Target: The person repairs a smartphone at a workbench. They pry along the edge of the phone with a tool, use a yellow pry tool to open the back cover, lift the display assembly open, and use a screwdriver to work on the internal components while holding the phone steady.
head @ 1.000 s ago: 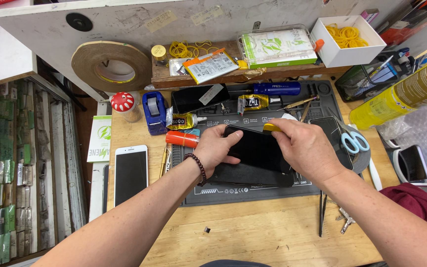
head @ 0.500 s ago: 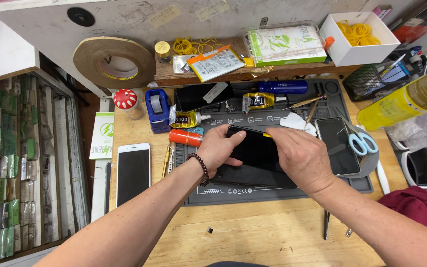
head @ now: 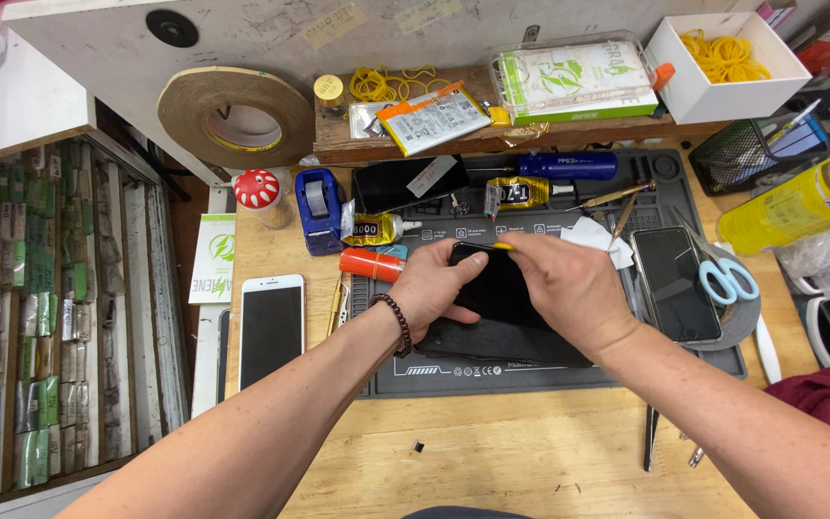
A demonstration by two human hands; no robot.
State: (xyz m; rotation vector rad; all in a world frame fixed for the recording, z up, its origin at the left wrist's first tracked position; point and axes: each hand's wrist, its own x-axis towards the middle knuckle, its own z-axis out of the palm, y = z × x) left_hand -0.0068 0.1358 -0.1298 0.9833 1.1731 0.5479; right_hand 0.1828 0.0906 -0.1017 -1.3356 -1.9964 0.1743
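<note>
A black phone point(head: 500, 286) lies tilted over the grey work mat point(head: 569, 373), above another dark phone body point(head: 492, 341). My left hand point(head: 439, 288) grips the phone's left edge, a bead bracelet on that wrist. My right hand point(head: 569, 284) rests on the phone's right side and pinches a thin yellow pick point(head: 501, 246) against the phone's top edge. Most of the phone's right half is hidden under my right hand.
A white phone point(head: 271, 329) lies left of the mat, a dark phone point(head: 674, 284) and blue-handled scissors point(head: 727, 274) to the right. Glue tubes point(head: 372, 231), an orange tube point(head: 372, 264), a blue tape dispenser point(head: 317, 207), a blue screwdriver point(head: 564, 165), a yellow can point(head: 799, 204) and tweezers point(head: 649, 437) surround the mat.
Both hands shifted slightly on the phone; my right hand's fingertips moved up to the phone's top edge with the yellow pick. The view moved a little.
</note>
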